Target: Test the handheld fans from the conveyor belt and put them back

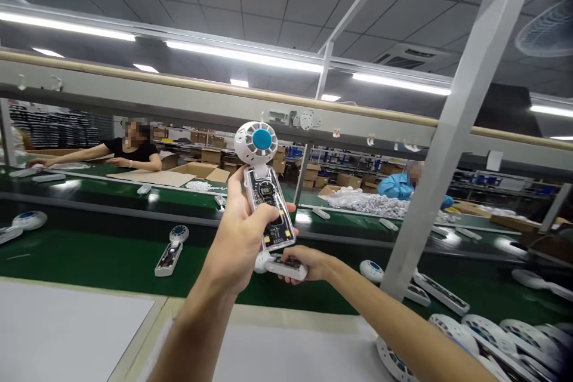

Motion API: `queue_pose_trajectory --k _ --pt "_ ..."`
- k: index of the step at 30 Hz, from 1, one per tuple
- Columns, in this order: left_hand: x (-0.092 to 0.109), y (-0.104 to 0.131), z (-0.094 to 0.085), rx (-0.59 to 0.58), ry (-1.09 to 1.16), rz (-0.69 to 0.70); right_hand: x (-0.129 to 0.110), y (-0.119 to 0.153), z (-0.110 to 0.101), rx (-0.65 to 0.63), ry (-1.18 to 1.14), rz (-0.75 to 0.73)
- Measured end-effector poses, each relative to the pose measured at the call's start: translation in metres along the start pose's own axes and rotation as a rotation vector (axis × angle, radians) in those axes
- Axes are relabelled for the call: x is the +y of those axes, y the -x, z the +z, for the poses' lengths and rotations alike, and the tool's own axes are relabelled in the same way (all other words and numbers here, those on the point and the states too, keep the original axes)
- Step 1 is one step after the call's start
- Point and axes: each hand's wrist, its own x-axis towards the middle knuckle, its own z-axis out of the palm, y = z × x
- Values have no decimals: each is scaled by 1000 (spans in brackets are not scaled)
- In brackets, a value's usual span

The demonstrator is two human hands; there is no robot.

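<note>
My left hand (239, 230) holds up a white handheld fan (271, 206) with a round vented head, a blue centre and an exposed circuit board in its handle. The thumb lies across the board. Just below and to the right, my right hand (308, 262) grips a second white fan (286, 267) by its handle, its head partly hidden behind my left hand and the first fan. Another fan (170, 253) lies on the green conveyor belt (111, 256) to the left.
Several fans (487, 334) are piled at the lower right, beside a slanted metal post (443, 125). White work surface (67, 328) spans the near edge. Across the belt are two people, cardboard and heaps of white parts (371, 203). A rail (201, 92) crosses above.
</note>
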Motion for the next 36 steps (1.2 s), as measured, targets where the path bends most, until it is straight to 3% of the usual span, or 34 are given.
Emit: queue_pose_trajectory --k 8,13,16,20,25,36 --pt "0 -3 -4 30 24 20 -72 59 12 128 -313 -551" --pt "2 0 -5 -30 -40 57 -76 92 43 276 -404 -852" --pt "2 1 -9 -96 -50 106 -71 104 55 286 -413 -1005" --pt "-1 0 -13 -142 -88 139 -59 117 61 238 -404 -1051" --pt "-9 -5 -10 -161 -135 111 -41 127 62 336 -423 -1068" --pt "-33 -14 0 -221 -168 55 -40 126 50 300 -428 -1194"
